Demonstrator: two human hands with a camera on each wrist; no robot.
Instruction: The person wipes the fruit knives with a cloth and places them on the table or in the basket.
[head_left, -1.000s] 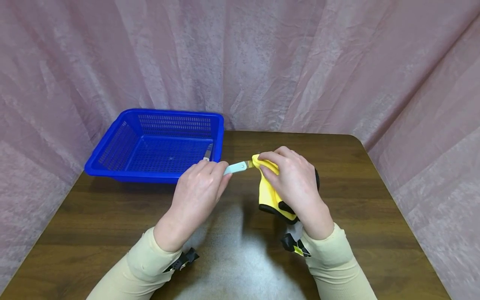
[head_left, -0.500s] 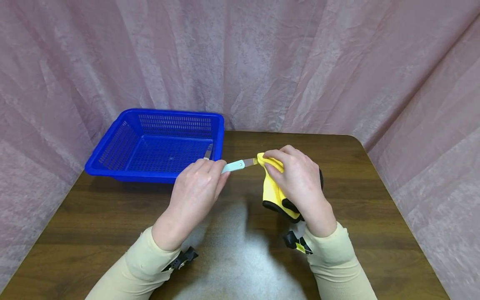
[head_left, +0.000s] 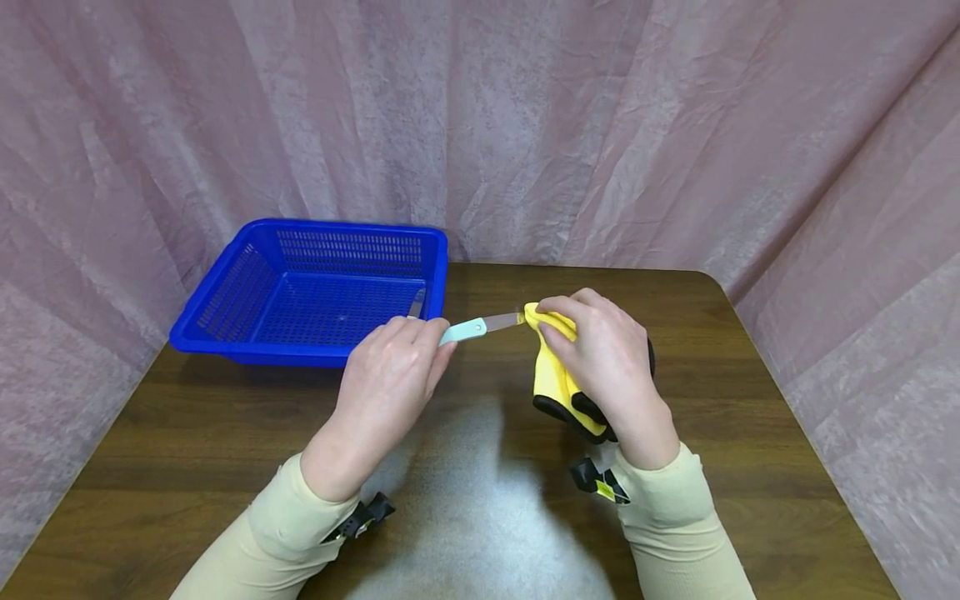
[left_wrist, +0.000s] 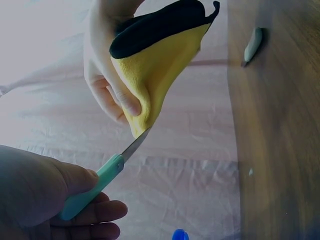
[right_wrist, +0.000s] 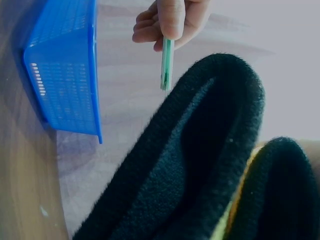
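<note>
Small mint-green-handled knife w/ metal blade [head_left: 480,327] runs from the L hand [head_left: 390,371] to btw 2 and 3 o'clock (head view, 12 = far side), long axis nearly crosswise, aimed at the R hand [head_left: 602,342]. L hand's grip: thumb + fingers round the handle. R hand's grip: pinching the yellow cloth w/ black edging [head_left: 556,367]; its fold meets the blade's far end, approx 9 o'clock of that pinch. Can't tell how much blade is inside. So handle = L side, tip nearer R; knife's up off the brown wood-grain tabletop [head_left: 720,400]. Blue plastic slotted basket [head_left: 255,347] sits 10–11 o'clock of L hand, the nearer one; 2nd knife [head_left: 417,302] in its 4 o'clock corner. Small green-handled tool [left_wrist: 253,45] on tabletop, left wrist view.
</note>
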